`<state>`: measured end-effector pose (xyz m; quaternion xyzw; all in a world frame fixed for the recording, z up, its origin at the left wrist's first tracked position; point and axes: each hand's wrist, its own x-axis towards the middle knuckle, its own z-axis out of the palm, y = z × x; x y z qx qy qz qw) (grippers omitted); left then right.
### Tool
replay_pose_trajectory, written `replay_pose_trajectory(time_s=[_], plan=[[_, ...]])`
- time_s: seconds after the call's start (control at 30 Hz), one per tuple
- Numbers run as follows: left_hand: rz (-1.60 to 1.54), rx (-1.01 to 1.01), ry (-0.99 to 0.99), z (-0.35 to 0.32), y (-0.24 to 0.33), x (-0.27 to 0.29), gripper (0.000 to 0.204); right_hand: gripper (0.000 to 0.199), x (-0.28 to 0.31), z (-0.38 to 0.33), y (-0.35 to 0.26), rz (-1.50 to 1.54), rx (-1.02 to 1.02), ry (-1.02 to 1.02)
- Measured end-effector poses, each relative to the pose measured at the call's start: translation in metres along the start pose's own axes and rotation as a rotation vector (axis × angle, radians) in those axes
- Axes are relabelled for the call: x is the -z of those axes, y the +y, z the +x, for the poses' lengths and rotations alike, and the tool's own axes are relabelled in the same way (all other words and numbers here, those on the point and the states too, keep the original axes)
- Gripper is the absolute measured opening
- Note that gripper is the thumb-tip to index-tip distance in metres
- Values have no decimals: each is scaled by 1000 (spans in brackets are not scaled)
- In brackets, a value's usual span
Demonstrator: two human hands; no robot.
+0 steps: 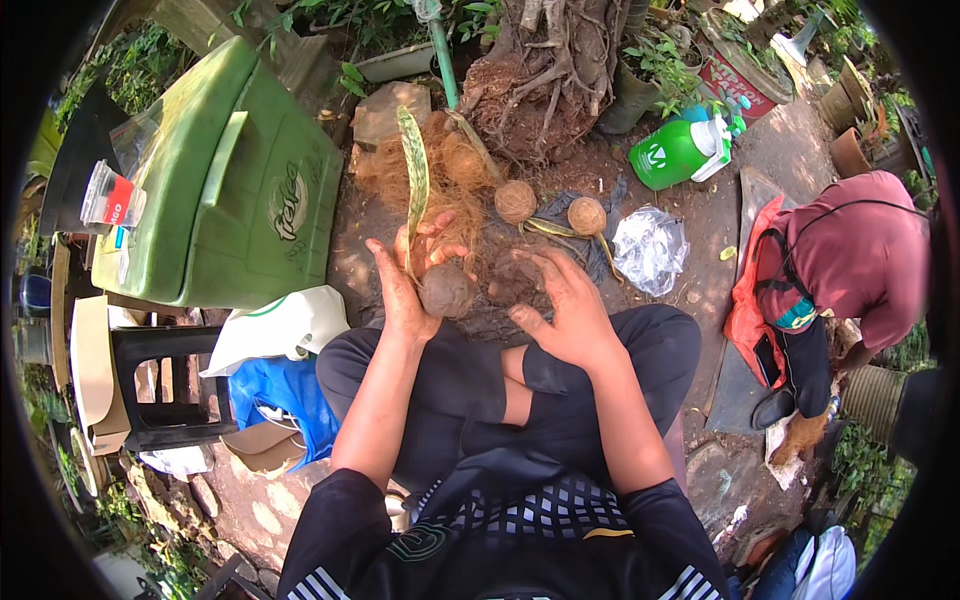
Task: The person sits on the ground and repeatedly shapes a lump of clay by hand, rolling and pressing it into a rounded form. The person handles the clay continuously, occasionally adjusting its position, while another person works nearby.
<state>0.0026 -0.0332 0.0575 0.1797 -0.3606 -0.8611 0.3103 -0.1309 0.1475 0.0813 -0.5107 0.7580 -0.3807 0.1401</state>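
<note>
bare earth yard with pots and roots; landmark, green crate point(235, 190). just right of crate, left hand point(408, 280) raised, fingers curled around a round brown soil ball point(446, 290) bearing one long mottled leaf point(415, 175). right hand point(562, 305) beside ball, fingers spread, palm down. two fibre-wrapped balls point(516, 201) further right on the ground.

Green spray bottle point(672, 152) with white label lies upper right; crumpled clear bag point(648, 248) just below.
</note>
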Motion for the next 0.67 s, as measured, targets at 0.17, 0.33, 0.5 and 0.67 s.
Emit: replay_pose_trajectory(time_s=[0.17,0.33,0.5,0.67], plan=[[-191,21,20,-1,5,18,85,85,1,41,-29,-272,324,-96],[-249,37,227,-5,6,17,91,78,-7,79,-55,-528,499,-209],[-309,104,346,-6,11,24,93,74,-20,95,-72,-653,569,-366],[-330,208,450,-7,13,27,90,81,-14,100,-83,-695,640,-442]])
